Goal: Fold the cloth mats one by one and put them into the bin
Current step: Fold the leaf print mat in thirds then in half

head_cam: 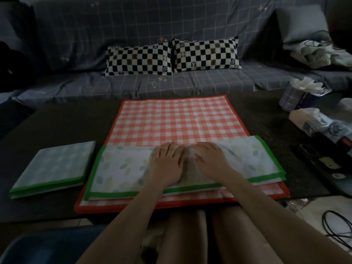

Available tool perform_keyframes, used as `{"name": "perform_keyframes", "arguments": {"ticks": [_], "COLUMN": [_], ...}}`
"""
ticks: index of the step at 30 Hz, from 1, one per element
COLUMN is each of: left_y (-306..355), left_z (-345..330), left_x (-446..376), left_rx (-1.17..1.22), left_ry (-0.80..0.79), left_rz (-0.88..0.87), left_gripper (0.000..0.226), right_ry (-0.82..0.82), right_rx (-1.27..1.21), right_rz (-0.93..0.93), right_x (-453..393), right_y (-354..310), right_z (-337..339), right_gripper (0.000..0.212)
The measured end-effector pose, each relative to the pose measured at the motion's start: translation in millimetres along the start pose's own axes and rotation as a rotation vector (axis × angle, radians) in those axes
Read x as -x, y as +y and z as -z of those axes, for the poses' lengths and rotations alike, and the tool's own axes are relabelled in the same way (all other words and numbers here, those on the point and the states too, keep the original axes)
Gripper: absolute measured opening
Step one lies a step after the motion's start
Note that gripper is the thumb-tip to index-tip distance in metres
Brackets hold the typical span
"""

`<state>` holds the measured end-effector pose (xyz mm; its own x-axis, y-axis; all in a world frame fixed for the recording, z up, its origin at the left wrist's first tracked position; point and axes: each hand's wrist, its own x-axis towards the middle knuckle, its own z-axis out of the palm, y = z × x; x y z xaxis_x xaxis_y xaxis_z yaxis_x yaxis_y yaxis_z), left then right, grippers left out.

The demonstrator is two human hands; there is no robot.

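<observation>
A white mat with a leaf print and green border (122, 168) lies folded into a long strip on the dark table. Under it a red-and-white checked mat (177, 121) lies spread flat. My left hand (165, 164) and my right hand (209, 161) press side by side, fingers straight, on the middle of the strip. Another green-bordered mat (55, 168), folded into a square, sits on the table to the left. A dark blue bin (43, 246) shows at the bottom left, below the table edge.
A sofa with two checkered pillows (171, 56) stands behind the table. Tissue packs and clutter (308, 111) crowd the table's right side. Black cables (335, 225) lie on the floor at right. My knees are under the table's front edge.
</observation>
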<state>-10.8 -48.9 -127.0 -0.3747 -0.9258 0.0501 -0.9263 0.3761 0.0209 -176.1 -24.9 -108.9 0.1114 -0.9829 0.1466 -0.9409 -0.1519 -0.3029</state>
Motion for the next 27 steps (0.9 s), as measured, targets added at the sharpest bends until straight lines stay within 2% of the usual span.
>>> {"name": "perform_keyframes", "arguments": {"ticks": [3,6,11,20,22,27], "left_y": [0.5,-0.2,0.2,2.5,3.2,2.3], "left_z": [-2.5,-3.4,-3.9,1.3,3.2,6.7], "left_x": [0.6,0.5,0.2,1.6,3.7,3.8], "left_rx": [0.026,0.047,0.045,0.053,0.058,0.04], "left_ry": [0.029,0.026,0.02,-0.001,0.002,-0.017], "left_rz": [0.007,0.01,0.01,0.019,0.016,0.03], "left_gripper": [0.054,0.055,0.055,0.055,0.055,0.054], "right_ry": [-0.138,-0.182,-0.175,-0.189,-0.168,-0.116], "right_rx": [0.069,0.154,0.265,0.212,0.13,-0.054], "right_rz": [-0.041,-0.13,-0.337,-0.394,-0.359,-0.096], "right_x": [-12.9,-10.0,1.1,1.1,-4.1,-12.8], "right_y": [4.1,26.2,81.0,78.3,63.0,-2.4], "right_z": [-6.6,-6.4,14.5,25.3,22.4,-3.7], "right_gripper": [0.05,0.055,0.057,0.056,0.054,0.051]}}
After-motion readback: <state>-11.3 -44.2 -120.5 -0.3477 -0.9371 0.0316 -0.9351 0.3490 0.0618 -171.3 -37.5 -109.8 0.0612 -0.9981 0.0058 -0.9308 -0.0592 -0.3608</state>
